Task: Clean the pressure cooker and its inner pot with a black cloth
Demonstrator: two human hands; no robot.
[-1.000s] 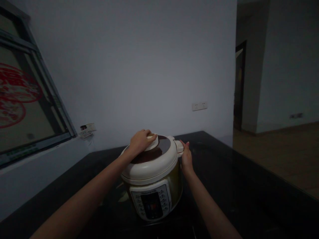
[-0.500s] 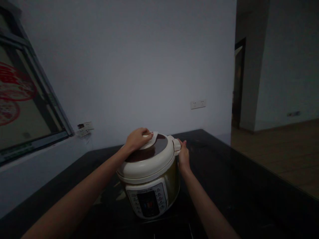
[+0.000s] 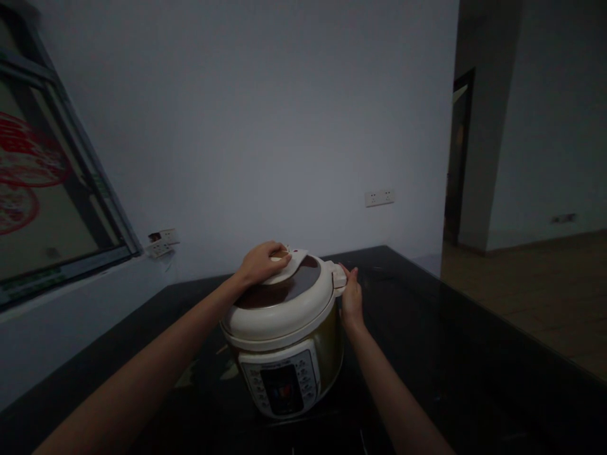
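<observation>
A white and gold electric pressure cooker (image 3: 294,354) stands upright on a dark glossy counter, its control panel facing me. Its lid (image 3: 279,316) is on, white-rimmed with a brown top. My left hand (image 3: 263,262) is closed around the white handle (image 3: 296,258) across the top of the lid. At the right rim, my right hand (image 3: 351,296) grips the side handle (image 3: 338,277), thumb upward; some of its fingers are hidden behind the handle.
The dark countertop (image 3: 403,328) runs back to a pale wall (image 3: 284,126) carrying a wall socket (image 3: 379,198). Loose sockets (image 3: 162,242) hang at the left, below a window (image 3: 57,164) with red decorations. Wooden floor (image 3: 521,284) lies beyond the counter's right edge.
The lid handle has turned slightly to the right under my left hand. My right hand keeps its hold on the side handle. The view has shifted a little.
</observation>
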